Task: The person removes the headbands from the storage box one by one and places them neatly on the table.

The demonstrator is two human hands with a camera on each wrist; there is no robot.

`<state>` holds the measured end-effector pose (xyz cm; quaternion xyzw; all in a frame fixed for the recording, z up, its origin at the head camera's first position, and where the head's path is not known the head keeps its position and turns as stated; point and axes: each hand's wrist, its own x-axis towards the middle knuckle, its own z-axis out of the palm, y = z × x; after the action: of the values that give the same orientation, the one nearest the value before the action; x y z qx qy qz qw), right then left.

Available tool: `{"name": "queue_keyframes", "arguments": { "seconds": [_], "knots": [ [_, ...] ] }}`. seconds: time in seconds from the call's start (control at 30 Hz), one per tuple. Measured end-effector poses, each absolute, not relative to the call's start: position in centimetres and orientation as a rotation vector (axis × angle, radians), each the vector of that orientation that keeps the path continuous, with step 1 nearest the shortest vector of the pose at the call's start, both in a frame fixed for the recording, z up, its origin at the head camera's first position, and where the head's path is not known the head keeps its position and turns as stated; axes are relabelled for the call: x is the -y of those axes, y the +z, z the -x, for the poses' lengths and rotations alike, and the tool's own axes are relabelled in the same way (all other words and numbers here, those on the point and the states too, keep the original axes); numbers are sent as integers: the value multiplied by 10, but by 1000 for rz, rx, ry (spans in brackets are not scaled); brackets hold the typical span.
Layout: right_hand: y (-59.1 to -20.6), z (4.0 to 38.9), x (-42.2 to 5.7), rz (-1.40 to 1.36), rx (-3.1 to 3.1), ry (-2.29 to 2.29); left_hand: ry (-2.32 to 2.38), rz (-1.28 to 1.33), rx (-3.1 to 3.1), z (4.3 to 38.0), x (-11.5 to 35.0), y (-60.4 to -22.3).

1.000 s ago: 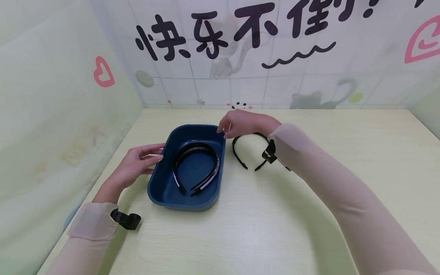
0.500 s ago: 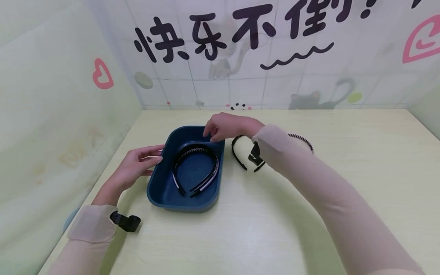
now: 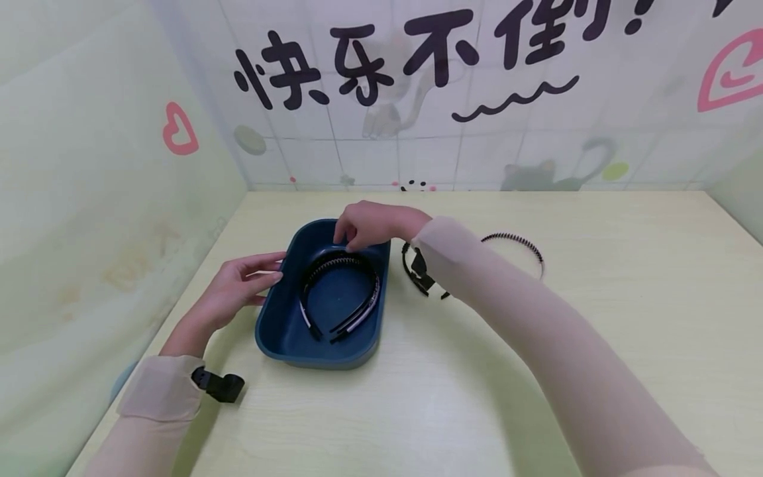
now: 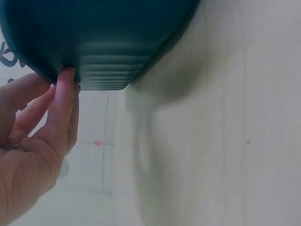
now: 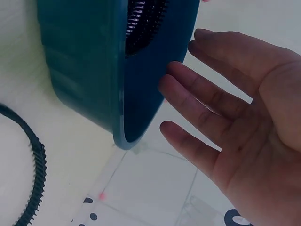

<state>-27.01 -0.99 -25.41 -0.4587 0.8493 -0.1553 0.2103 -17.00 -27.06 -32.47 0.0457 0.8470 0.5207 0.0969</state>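
Loosely, the left hand (image 3: 235,285) touches the tub (image 3: 334,363); the right hand (image 3: 367,224) is relaxed, empty; its sleeve (image 3: 507,305) overlaps 2 tabletop headbands (image 3: 518,238).

the head view looks forward and down from high over the worktop (image 3: 429,397), far enough back to frame the tub (image 3: 324,362) and the wall (image 3: 453,159) behind. both wrist views are turned sideways and close in: the left looks past the tub's outside toward the wall, the right from the other side over its rim. all three share the tub; head and right wrist share the hairbands (image 3: 340,258) inside it.
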Motion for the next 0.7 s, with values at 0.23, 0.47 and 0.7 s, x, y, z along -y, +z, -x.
{"name": "queue_keyframes", "arguments": {
  "seconds": [0.23,0.47,0.7],
  "knots": [
    [-255,268,22,1292,-2371,-414,1548,-134,-2498,171,272,-326],
    [-255,268,32,1288,-2345,-427,1545,-139,-2501,171,271,-326],
    [-255,267,42,1236,-2344,-398,1536,-132,-2508,171,270,-326]
  ]
}}
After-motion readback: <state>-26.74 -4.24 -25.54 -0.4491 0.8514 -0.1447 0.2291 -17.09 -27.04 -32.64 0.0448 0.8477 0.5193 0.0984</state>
